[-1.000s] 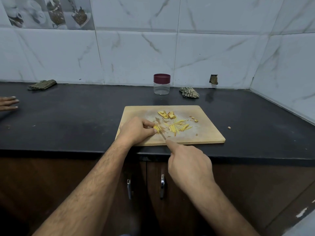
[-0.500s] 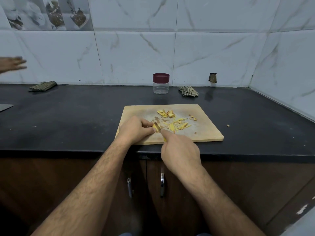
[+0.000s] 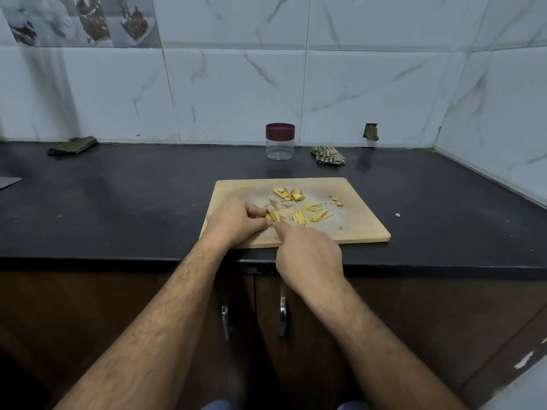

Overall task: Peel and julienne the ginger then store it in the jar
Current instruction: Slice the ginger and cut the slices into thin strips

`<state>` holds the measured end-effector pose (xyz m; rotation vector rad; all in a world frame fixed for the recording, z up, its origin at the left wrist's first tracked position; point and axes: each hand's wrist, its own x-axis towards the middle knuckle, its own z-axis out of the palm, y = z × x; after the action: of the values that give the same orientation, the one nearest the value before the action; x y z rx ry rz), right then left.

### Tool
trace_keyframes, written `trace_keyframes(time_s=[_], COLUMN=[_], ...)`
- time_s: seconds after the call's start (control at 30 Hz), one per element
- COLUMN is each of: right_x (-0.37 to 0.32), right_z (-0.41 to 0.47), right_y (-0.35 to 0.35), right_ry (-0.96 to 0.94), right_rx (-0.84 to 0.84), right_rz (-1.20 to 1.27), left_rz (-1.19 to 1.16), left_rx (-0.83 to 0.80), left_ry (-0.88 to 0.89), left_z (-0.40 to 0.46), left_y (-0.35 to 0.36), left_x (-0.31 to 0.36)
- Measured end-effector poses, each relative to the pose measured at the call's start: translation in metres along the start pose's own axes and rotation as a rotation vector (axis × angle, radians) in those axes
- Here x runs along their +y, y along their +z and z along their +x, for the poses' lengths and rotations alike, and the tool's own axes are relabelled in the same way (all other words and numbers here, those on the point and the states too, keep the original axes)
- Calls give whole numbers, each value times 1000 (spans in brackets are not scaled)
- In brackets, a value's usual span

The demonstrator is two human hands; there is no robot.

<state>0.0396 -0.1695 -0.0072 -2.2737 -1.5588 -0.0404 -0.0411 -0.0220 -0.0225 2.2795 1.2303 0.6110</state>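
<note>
Pinching a ginger piece (image 3: pixel 271 216) with curled left hand (image 3: pixel 233 223) fingers on the cutting board (image 3: pixel 364 229) | right hand (image 3: pixel 307 255) curled on a knife, blade mostly hidden | cut strips (image 3: pixel 307 214) mid-board | lidded jar (image 3: pixel 279 141) behind board on tabletop (image 3: pixel 133 202)

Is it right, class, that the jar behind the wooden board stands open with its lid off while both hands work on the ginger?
Not quite. In the head view the jar has its dark red lid on. It does stand behind the wooden board, and the left hand and right hand work on the ginger.
</note>
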Motion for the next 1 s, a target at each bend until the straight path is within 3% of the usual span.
trace_keyframes(time_s=[0.23,1.0], right_x=[16,2], right_z=[-30,2], right_y=[-5,2], right_ry=[33,31], right_rx=[-6,15], right_rz=[19,66], left_rz=[-11,5], left_rx=[2,41], left_ry=[3,6], left_z=[-2,-2], left_y=[-1,1], left_x=[1,-1])
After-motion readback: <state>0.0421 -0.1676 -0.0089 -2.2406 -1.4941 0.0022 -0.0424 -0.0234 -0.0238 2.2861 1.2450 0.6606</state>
